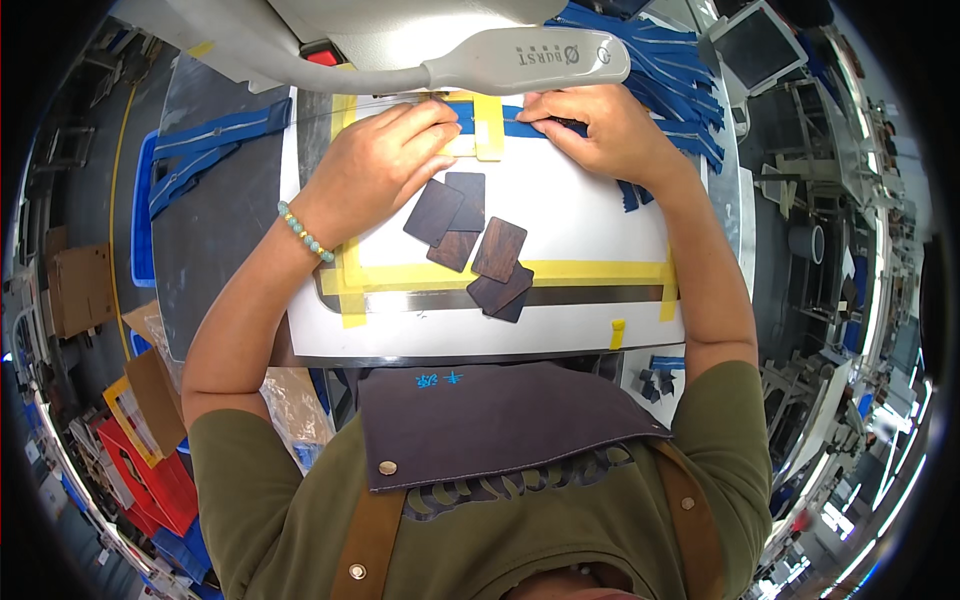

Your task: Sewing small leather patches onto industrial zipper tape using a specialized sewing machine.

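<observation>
Zipper strip of blue fabric (pixel 466 120) lies across a flat white board (pixel 590 220) under yellow tape (pixel 488 135), my right hand (pixel 605 130) pinching it, my left hand (pixel 370 165) curled there, hold unclear; I judge this piece unfinished, the heaped blue fabric zippers (pixel 665 70) perhaps remaining.

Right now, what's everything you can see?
Table: one, grey, centre
Sheet: one, white, on table
Tape: several strips, yellow, on sheet
Cards: six, dark brown, on sheet
Zips: many, blue, left and upper right
Lamp: one, whitish, top centre
Machine: one, white, top edge
Screen: one, dark, upper right
Bin: at least one, blue, left
Boxes: at least two, brown, left
Container: one, red, lower left
Apron: one, dark purple, lower centre
Bracelet: one, green, left wrist
Left hand: one, bare, at a zip
Right hand: one, bare, at a zip
</observation>
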A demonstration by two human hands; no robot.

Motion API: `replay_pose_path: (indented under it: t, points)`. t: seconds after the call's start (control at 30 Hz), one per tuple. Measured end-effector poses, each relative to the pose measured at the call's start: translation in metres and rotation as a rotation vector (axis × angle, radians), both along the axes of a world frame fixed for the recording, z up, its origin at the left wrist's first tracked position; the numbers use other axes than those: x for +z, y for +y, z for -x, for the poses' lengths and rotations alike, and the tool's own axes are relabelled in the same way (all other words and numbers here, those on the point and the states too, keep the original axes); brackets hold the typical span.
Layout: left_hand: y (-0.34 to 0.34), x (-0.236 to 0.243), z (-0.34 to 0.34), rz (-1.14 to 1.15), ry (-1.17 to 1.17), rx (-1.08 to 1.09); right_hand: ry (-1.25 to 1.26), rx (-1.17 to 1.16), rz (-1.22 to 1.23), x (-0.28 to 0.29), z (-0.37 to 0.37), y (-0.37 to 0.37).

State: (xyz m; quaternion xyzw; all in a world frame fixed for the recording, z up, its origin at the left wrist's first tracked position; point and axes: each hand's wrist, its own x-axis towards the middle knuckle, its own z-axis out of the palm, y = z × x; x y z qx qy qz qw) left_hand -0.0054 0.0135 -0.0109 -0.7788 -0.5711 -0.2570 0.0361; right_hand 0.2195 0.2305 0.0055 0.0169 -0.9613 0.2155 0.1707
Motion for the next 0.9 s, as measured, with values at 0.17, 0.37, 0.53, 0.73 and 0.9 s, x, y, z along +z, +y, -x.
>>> replay_pose_path:
  t: [0.17,0.37,0.53,0.73,0.9]
  points:
    - [0.0,0.001,-0.001,-0.01,0.003,0.0,0.022,0.004,-0.027,-0.001,0.0,0.001]
    - [-0.001,0.0,-0.002,-0.006,0.016,0.009,0.025,0.01,-0.051,0.002,-0.001,-0.001]
    - [0.0,0.001,0.0,-0.017,0.008,-0.002,-0.011,-0.015,-0.045,0.005,-0.001,-0.007]
    - [-0.001,0.004,0.002,-0.101,0.003,-0.019,0.166,0.091,-0.069,-0.005,0.022,-0.042]
    - [-0.016,0.01,0.005,-0.171,0.044,0.118,0.173,0.079,-0.082,-0.017,0.019,-0.03]
